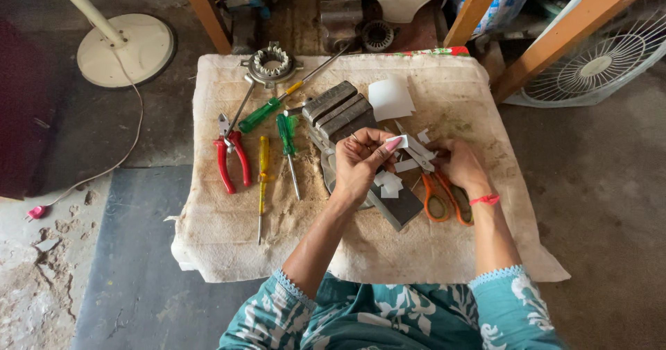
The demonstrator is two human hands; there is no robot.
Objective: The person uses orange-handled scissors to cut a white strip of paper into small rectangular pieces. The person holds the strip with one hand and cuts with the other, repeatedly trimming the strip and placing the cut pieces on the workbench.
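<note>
Above the cloth-covered counter (208, 253), your left hand (357, 163) was pinched shut on a small white paper piece (397, 142) while your right hand (461, 166) gripped the orange-handled scissors (440, 197); best kept taut near the blades.

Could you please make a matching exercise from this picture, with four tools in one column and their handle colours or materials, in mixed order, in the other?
Things:
1. pliers
2. scissors
3. thin screwdriver
4. ring-shaped part

Colours:
A. yellow handle
B. grey metal
C. red handles
D. orange handles

Right pairs: 1-C, 2-D, 3-A, 4-B.

All four lie on the cloth-covered table. The scissors lie by the right hand, and the left hand holds a small white paper piece.
</note>
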